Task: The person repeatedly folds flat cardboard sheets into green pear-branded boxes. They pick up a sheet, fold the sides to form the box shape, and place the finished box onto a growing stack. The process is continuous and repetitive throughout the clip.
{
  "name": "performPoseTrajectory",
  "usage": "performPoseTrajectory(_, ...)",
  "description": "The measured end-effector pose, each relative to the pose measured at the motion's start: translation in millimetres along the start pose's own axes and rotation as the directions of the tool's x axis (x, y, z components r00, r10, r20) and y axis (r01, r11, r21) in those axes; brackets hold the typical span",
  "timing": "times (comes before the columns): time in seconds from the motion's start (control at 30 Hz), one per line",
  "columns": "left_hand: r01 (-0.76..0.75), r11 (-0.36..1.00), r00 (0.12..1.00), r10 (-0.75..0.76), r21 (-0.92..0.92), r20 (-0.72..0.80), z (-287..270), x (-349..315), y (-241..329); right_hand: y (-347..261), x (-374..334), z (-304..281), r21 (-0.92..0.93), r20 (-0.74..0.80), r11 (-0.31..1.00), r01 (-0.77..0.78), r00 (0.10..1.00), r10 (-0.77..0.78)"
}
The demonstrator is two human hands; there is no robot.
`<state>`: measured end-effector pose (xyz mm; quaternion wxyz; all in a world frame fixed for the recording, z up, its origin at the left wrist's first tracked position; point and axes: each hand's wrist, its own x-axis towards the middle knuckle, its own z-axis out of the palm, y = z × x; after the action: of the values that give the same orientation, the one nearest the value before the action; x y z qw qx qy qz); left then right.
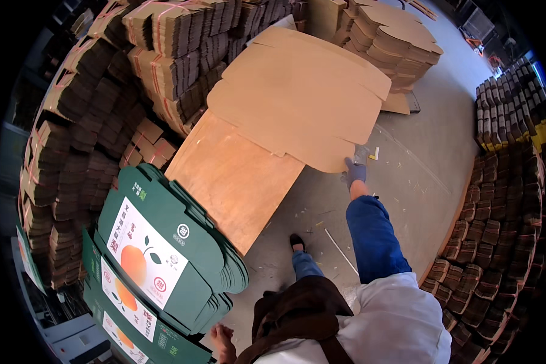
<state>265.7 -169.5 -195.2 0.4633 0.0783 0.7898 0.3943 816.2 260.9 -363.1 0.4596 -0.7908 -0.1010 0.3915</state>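
Large flat sheet of brown cardboard with notched edges (300, 97), lying ahead of both my hands across the far part of a bare, orange-brown wooden desk (236, 176) and overhanging its right side. My right hand (354, 173), in a grey glove, is clamped on the sheet's near right corner. My left hand (222, 341), well apart from the right and from the sheet, hangs low with fingers partly curled; I cannot tell whether it grips anything. Just beside it lies a stack of dark green, fruit-printed cardboard blanks (164, 303). Beyond the sheet stands a pile of plain brown cardboard blanks (394, 36).
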Motion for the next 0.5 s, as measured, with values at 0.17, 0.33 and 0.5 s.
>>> performPoseTrajectory(0.17,-0.292,0.918,0.901,0.171,0.267,0.399,204,55,118,-12,-29,10,0.270,0.092,0.960,-0.077,0.994,0.054)
performPoseTrajectory(0.33,-0.019,0.999,0.848,-0.004,0.038,0.530,398,45,179,-42,-104,8,0.488,0.382,0.849,-0.204,0.924,0.003)
performPoseTrajectory(0.5,0.068,0.924,0.867,0.132,-0.375,0.481,438,49,172,-26,-145,-37,0.227,0.803,0.864,-0.449,0.588,0.094)
